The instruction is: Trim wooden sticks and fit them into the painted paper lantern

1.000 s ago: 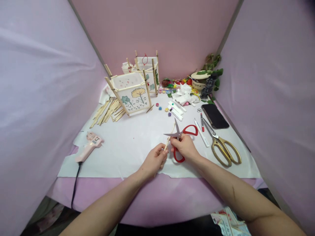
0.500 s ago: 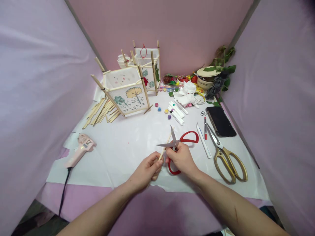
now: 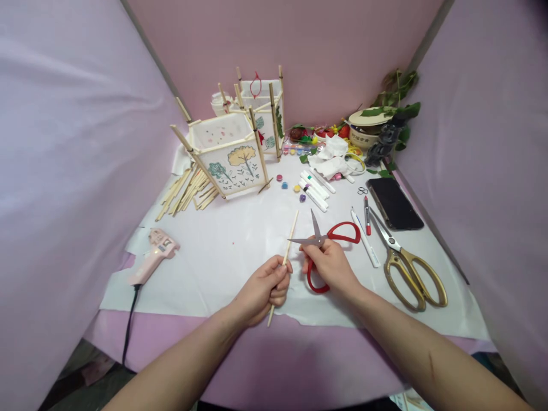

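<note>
My left hand [image 3: 269, 286] is closed around a thin wooden stick [image 3: 293, 225], which slants up out of the fist and sticks out below it too. In my right hand [image 3: 333, 264] is a pair of red-handled scissors [image 3: 317, 240], gripped near the pivot, with the blades spread apart. One blade tip reaches to the stick just above my left fingers; whether it touches cannot be made out. Beyond my hands stands a lantern-like box [image 3: 233, 162] of sticks and white panels with drawn trees. A second such box [image 3: 268, 123] is behind it.
On the left lie a pink glue gun [image 3: 152, 257] with a black cord and a pile of wooden sticks [image 3: 186, 194]. To the right are gold-handled scissors [image 3: 411, 268], a black phone [image 3: 394, 204] and a white pen [image 3: 365, 237]. Several markers [image 3: 314, 191] lie farther back.
The scissors and my right hand have moved away from my left hand. More of the stick now shows, above and below my left fist. The view has shifted slightly.
</note>
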`<state>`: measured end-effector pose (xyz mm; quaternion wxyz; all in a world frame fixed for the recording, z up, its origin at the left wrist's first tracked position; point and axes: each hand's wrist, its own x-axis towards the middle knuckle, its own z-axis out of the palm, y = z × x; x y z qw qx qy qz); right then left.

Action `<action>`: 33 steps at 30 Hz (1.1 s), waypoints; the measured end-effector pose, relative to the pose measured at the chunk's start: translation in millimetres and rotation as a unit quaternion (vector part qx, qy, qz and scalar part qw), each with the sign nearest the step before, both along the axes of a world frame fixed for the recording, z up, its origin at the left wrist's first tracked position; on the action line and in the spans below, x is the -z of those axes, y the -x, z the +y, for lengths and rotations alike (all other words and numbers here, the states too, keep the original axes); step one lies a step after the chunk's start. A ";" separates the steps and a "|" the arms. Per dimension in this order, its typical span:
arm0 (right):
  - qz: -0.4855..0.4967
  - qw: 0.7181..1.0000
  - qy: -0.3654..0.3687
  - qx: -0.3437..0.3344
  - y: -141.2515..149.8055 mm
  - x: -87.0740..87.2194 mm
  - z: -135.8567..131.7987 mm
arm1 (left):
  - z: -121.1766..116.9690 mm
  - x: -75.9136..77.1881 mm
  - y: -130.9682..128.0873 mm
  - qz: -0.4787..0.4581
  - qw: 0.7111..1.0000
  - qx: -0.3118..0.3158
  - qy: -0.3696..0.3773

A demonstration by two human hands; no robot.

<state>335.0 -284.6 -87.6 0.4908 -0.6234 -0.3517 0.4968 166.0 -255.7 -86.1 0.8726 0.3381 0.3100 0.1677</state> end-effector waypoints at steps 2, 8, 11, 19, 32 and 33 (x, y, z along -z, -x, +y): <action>-0.016 1.000 -0.006 -0.007 0.7 -0.6 -0.3 | -1.1 0.6 0.6 -0.001 1.000 0.005 -0.003; -0.002 1.000 0.005 -0.013 1.3 -5.4 -2.3 | -4.0 5.3 0.8 0.015 0.999 0.008 -0.040; -0.002 1.000 0.018 -0.016 0.0 -6.8 -2.5 | -5.7 7.3 -0.9 0.027 0.997 0.011 -0.071; -0.034 0.998 0.022 -0.042 -2.5 -9.4 -5.5 | -12.9 4.9 -3.6 0.080 0.984 0.016 -0.156; 0.002 0.998 0.015 -0.060 -1.6 -7.5 -9.3 | -13.6 7.7 -4.0 0.019 0.996 0.031 -0.086; 0.014 0.998 0.017 -0.062 -1.4 -5.6 -9.4 | -13.4 8.3 -4.1 0.002 0.998 0.029 -0.063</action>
